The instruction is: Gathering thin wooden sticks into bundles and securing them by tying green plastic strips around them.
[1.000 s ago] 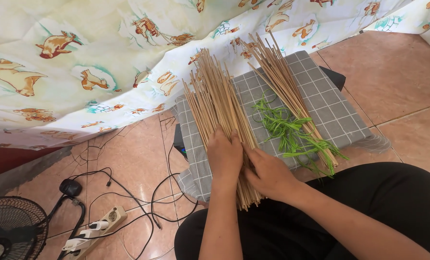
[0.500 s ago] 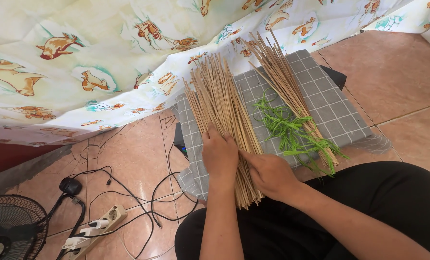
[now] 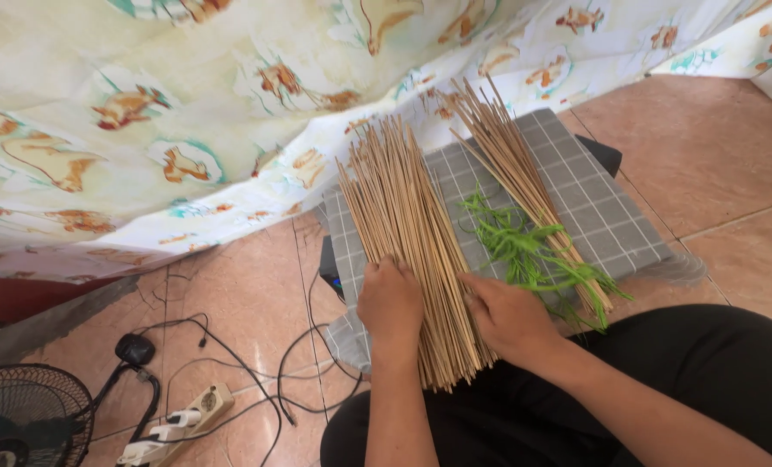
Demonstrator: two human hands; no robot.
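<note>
A large fanned pile of thin bamboo sticks point(image 3: 408, 212) lies on a grey checked cloth point(image 3: 589, 203) covering a low stand. My left hand point(image 3: 390, 298) presses flat on the near left part of the pile. At the pile's right edge my right hand point(image 3: 511, 316) rests with fingers curled against the sticks. A smaller bundle of sticks point(image 3: 516, 169) lies to the right, crossed by a tangle of green plastic strips point(image 3: 537, 255).
A patterned white sheet point(image 3: 187, 112) hangs behind and to the left. On the tiled floor at the left are black cables point(image 3: 256, 363), a power strip point(image 3: 178, 424) and a black fan point(image 3: 23, 415). My dark-trousered lap point(image 3: 714, 355) fills the lower right.
The camera shifted, so the scene sits lower in view. My left hand slid to the left side of the pile and my right hand moved to its right edge, spreading apart.
</note>
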